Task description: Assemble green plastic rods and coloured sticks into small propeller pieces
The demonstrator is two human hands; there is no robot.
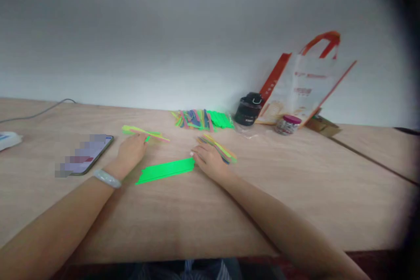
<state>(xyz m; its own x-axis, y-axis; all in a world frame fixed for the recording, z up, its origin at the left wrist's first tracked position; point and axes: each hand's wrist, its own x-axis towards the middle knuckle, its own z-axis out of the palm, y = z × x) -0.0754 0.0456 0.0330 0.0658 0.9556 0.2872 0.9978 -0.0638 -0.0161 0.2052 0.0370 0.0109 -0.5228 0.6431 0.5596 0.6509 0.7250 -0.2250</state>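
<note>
Green strips (166, 170) lie in a flat band on the table (229, 227) between your hands. Your left hand (131, 151) is curled down at a loose bunch of yellow-green strips (141, 131); you can't tell whether its fingers grip one. Your right hand (210, 162) rests with fingers relaxed and open, grasping nothing, beside mixed strips (216, 148) and near the band's end. A bigger multicoloured pile (203, 120) sits farther back, beside a black bottle (248, 109), a jar (288, 124) and a paper bag (302, 78). A phone (95, 153) lies left of your left hand.
</note>
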